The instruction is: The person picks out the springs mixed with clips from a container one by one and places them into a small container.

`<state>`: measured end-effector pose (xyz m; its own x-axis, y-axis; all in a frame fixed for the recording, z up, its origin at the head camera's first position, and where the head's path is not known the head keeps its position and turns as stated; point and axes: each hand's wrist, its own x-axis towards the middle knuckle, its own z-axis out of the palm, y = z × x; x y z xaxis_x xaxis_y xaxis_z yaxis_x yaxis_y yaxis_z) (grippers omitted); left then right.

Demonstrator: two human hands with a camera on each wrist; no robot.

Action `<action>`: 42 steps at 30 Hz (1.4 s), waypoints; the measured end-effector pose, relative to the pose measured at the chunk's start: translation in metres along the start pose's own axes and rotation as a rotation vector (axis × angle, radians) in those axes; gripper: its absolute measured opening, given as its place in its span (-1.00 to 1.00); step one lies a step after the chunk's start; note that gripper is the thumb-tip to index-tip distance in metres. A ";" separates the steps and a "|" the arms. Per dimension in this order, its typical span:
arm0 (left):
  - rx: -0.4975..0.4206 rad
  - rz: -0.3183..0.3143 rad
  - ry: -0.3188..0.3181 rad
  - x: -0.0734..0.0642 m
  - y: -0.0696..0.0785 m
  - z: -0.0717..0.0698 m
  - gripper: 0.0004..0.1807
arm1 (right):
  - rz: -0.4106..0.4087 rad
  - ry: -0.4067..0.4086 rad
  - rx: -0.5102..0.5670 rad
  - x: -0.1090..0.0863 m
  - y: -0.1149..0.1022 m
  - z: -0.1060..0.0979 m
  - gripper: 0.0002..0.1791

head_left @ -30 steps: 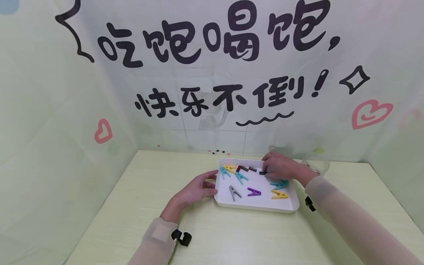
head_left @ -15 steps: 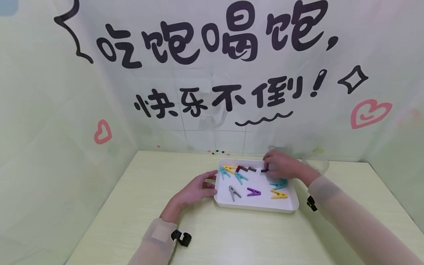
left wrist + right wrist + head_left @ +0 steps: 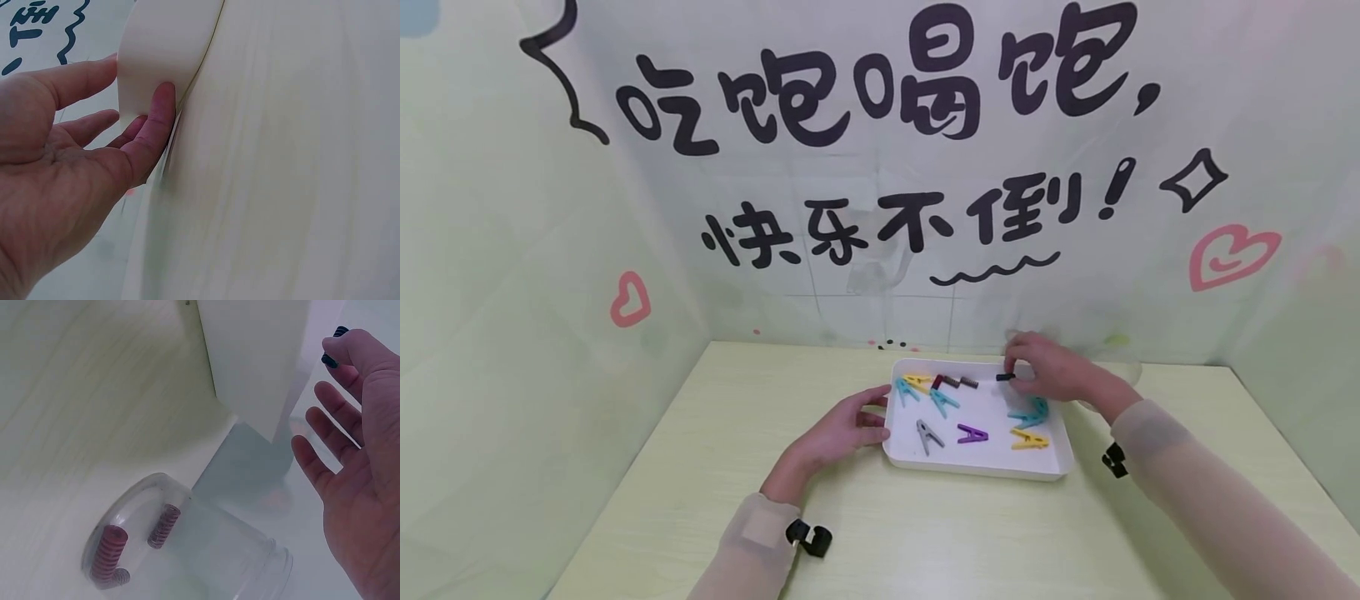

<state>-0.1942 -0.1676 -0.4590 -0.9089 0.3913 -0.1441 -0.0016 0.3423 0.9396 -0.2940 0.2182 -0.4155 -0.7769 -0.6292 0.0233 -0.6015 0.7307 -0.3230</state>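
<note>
My right hand (image 3: 1051, 371) pinches a small black spring (image 3: 1005, 377) between thumb and index finger, over the far right part of a white tray (image 3: 977, 468). In the right wrist view the spring's dark coils (image 3: 330, 360) poke out past the thumb, and the other fingers are spread. My left hand (image 3: 844, 429) touches the tray's left wall with its fingertips, fingers fairly straight. Inside the tray lie purple (image 3: 973, 434), grey (image 3: 928, 436), yellow (image 3: 1030, 439) and teal (image 3: 944, 402) clothespins. Brown springs (image 3: 968, 382) and a dark red spring (image 3: 937, 382) lie along its far side.
Behind the right wrist, a clear plastic jar (image 3: 240, 565) lies on its side on the pale wooden table (image 3: 940, 533), with red springs (image 3: 110, 553) inside. A printed white curtain (image 3: 850, 317) hangs behind the table and along both sides.
My right hand has lifted the black spring and moved slightly right and toward the tray's far edge. The left hand stays at the tray's left wall.
</note>
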 end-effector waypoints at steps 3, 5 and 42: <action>0.005 0.003 0.000 0.000 0.000 0.000 -0.21 | 0.025 -0.001 0.009 -0.002 -0.002 -0.003 -0.88; 0.006 0.003 0.003 0.001 0.000 0.000 -0.22 | 0.045 -0.004 0.017 -0.004 -0.003 -0.004 -0.88; 0.003 0.009 0.002 0.000 -0.001 -0.001 -0.22 | 0.070 0.264 0.083 -0.073 0.038 -0.058 -0.86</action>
<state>-0.1948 -0.1688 -0.4595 -0.9097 0.3927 -0.1354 0.0073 0.3412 0.9400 -0.2710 0.3068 -0.3748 -0.8439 -0.4797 0.2403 -0.5362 0.7388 -0.4082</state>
